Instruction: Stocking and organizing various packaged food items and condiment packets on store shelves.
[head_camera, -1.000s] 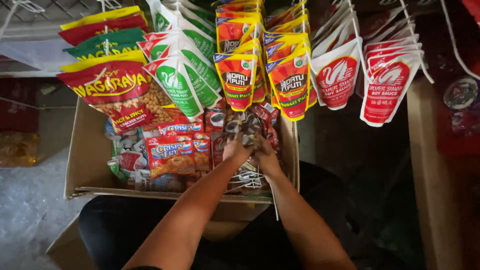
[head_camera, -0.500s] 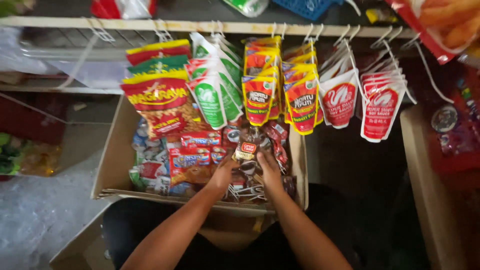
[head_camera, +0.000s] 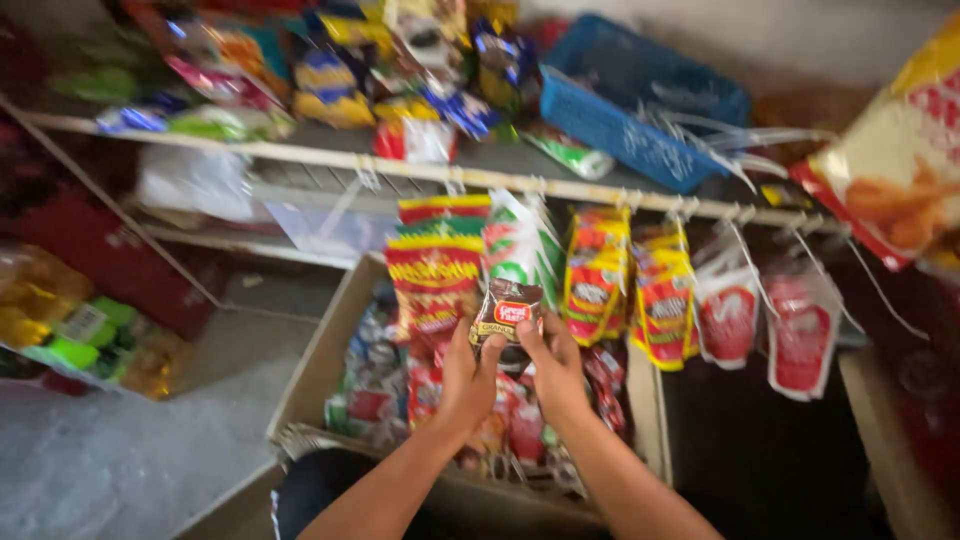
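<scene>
While both forearms reach forward over the box, left hand and right hand pinch one small brown sachet between thumbs and fingers, lifted above the box's far edge. Box: open cardboard, packed with glossy foil packets. Beyond, shiny pouches hang off a pale rail. Blue plastic basket sits on the shelf at its back edge.

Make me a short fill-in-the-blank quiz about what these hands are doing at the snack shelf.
1. Both hands, left hand and right hand, hold one small ____ sachet.
2. Below the hands sits an open ____ box full of packets.
3. The basket on the shelf is ____ in colour.
4. The red-and-white pouches ____ from the rail.

Missing words: brown; cardboard; blue; hang
</scene>
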